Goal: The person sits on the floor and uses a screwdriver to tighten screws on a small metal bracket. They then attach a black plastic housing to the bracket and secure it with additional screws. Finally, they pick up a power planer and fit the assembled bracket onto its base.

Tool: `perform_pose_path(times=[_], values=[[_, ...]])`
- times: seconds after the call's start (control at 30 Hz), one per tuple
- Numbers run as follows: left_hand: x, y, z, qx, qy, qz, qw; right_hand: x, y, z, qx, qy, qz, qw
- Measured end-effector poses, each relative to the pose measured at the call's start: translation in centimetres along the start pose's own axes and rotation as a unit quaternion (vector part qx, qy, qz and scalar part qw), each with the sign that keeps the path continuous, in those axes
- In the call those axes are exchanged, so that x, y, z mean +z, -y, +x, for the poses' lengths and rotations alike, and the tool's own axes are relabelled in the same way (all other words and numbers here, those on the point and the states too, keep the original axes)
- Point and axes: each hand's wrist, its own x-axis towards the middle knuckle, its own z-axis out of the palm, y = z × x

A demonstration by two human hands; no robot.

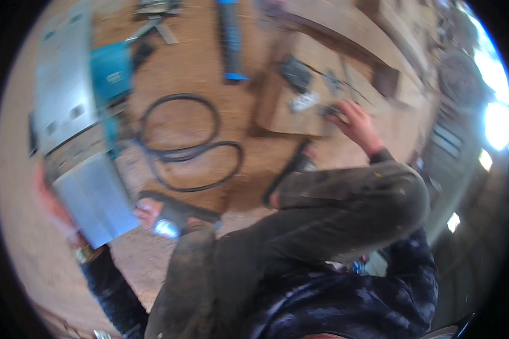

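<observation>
An electric hand planer (110, 70) with a teal body and long silver sole plates lies at the left, its flat metal faces turned up toward me. My left hand (51, 200) rests along the outer edge of its near plate, blurred, with the fingers mostly hidden by the plate. To the right, my right hand (356, 125) is over a wooden block (288, 116), fingertips pinched on a small dark piece whose kind I cannot make out. A black object (296, 73) and a crumpled whitish bit (304, 101) lie on the block near those fingers.
A black cable (178, 151) loops on the brown floor between planer and block. Farther off lie a blue-and-black bar-shaped tool (231, 42) and a metal piece (158, 25). Long timber (345, 42) stands beyond the block. My sandalled feet (178, 213) are close by.
</observation>
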Motion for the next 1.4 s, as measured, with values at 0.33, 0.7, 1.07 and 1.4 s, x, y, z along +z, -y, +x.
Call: perform_pose_path(times=[0.33, 0.7, 1.07, 1.4], values=[[2.9, -2.7, 0.1, -0.071, 0.022, 0.003, 0.997, -6.3, 4.2, 3.0, 0.131, 0.007, 0.266, 0.955], [5.9, -3.3, -1.8, 0.052, 0.103, 0.139, 0.983, -16.3, 16.4, 18.3, -0.093, 0.146, 0.381, 0.908], [10.3, -7.6, -4.2, 0.153, 0.142, 0.041, 0.977, -11.2, 28.4, 23.8, -0.347, -0.052, 0.22, 0.91], [9.9, -7.1, -3.8, 0.146, 0.151, -0.016, 0.977, -8.6, 31.3, 26.8, -0.425, -0.078, 0.131, 0.892]])
